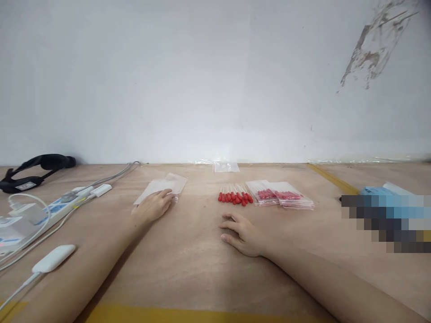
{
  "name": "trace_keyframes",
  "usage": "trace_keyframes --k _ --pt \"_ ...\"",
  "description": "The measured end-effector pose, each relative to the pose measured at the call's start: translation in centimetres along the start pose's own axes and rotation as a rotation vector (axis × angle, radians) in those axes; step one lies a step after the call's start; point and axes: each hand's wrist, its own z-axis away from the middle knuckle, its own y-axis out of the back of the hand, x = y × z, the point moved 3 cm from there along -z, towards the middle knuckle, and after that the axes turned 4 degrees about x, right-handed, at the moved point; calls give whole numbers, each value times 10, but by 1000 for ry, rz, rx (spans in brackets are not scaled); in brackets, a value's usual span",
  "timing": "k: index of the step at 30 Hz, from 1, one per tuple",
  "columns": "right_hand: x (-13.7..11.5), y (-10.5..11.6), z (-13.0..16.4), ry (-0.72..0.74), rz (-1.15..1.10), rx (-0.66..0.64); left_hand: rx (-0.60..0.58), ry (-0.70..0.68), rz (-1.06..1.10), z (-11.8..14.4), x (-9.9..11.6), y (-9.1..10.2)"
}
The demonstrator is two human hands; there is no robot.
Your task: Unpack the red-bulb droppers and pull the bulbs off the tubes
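My left hand point(155, 206) lies palm down on a small stack of clear zip bags point(148, 188), its fingers stretched over them. What is under the fingertips is hidden. My right hand point(243, 234) rests on the wooden table with its fingers loosely bent and apart, holding nothing. Just beyond it lies a row of white sticks with red tips point(235, 197), the tips pointing towards me. To their right, two overlapping piles of zip bags point(262, 193) and filled bags point(291, 196) show red tips inside.
A single bag point(226, 167) lies by the wall. On the left are a power strip point(50, 215) with cables, a white charging case point(54, 259) and a black headset strap point(37, 170). A blue packet point(373, 191) sits at right beside a blurred patch. Yellow tape point(333, 179) crosses the table.
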Motion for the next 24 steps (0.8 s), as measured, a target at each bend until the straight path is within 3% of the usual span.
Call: trace_keyframes --k 5,10,14,19,24 --pt "1 -1 0 -3 -4 -7 12 100 0 -5 7 0" --pt "2 -2 0 -14 -14 -19 73 324 58 -16 18 20" --pt "2 -1 -1 -11 -38 11 88 257 116 -22 61 29" --pt "3 2 -2 65 -80 167 -6 77 304 -13 132 14" --pt "4 1 -2 210 64 282 -71 146 601 -14 155 -11"
